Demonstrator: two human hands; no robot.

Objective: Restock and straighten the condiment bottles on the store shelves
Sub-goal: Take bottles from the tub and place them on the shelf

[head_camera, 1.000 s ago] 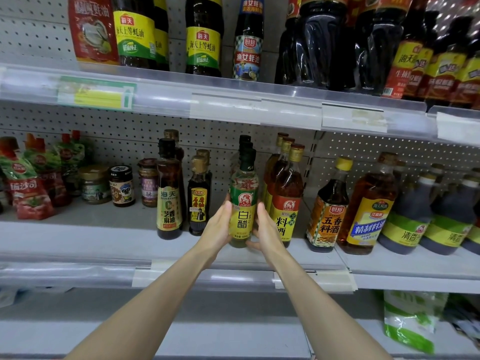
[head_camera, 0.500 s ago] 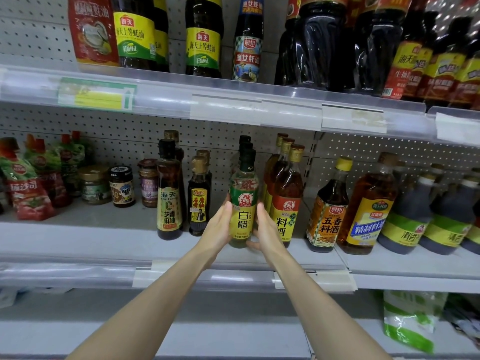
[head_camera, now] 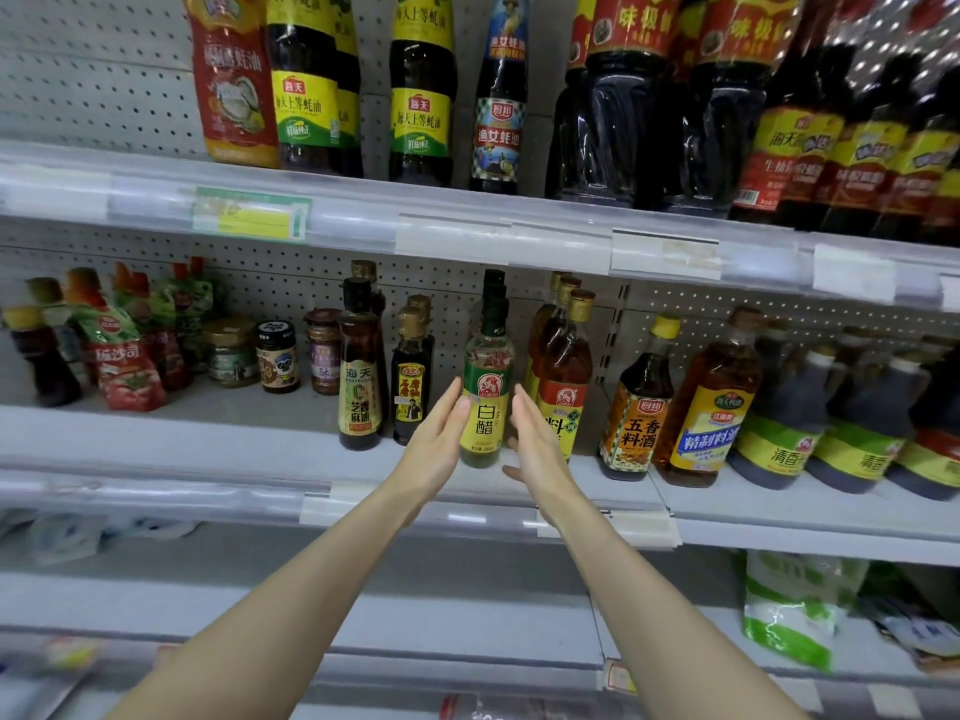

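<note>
Left hand [head_camera: 434, 449] and right hand [head_camera: 537, 449] now slack beside white vinegar bottle [head_camera: 485, 407] (grip released, fingers straight)

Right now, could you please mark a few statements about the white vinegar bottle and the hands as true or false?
1. The white vinegar bottle stands upright on the middle shelf. True.
2. The left hand lifts it by the cap. False: its straight fingers lie beside the bottle's body.
3. The right hand has straight fingers beside the bottle. True.
4. The sesame oil bottle stands right of the vinegar. False: it stands to its left.
</note>
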